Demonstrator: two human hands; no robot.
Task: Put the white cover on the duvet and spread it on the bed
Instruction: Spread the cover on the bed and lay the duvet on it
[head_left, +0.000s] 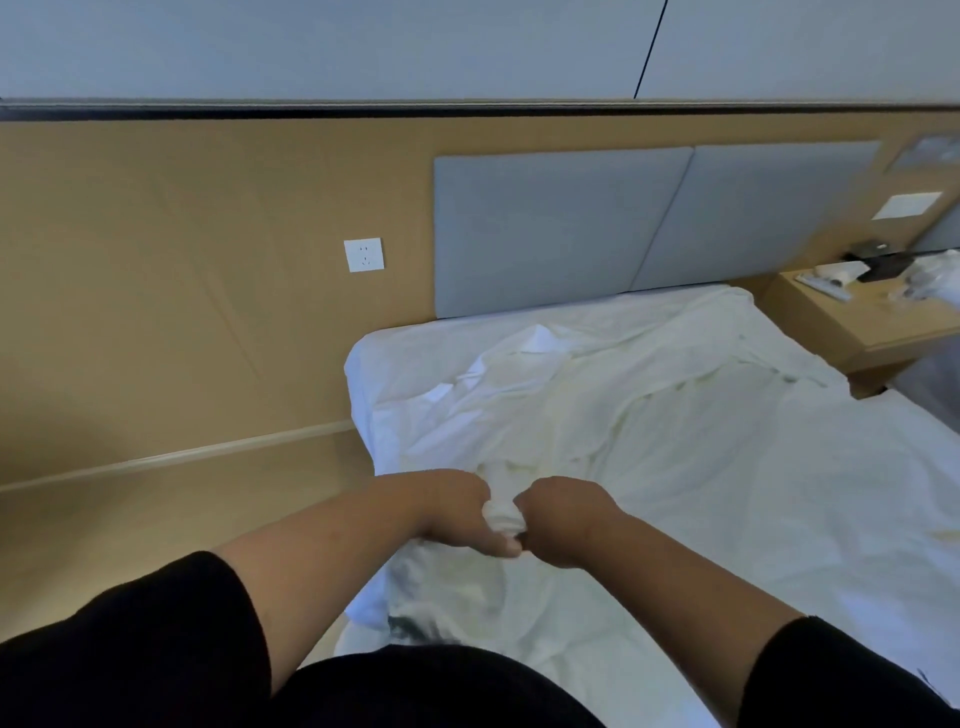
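Observation:
A crumpled white duvet cover (597, 405) lies spread over the bed (857, 493), reaching up toward the grey headboard. My left hand (457, 512) and my right hand (563, 519) are side by side over the near left part of the bed. Both are closed on one bunched-up wad of the white fabric (503, 517), which shows between the two fists. I cannot tell whether this wad is cover alone or cover with duvet inside. Below my hands the fabric hangs in folds over the bed's left edge.
A tan wall panel with a white socket (363, 254) runs along the left of the bed. The grey padded headboard (623, 228) stands at the far end. A wooden nightstand (852, 322) with small items sits at the far right.

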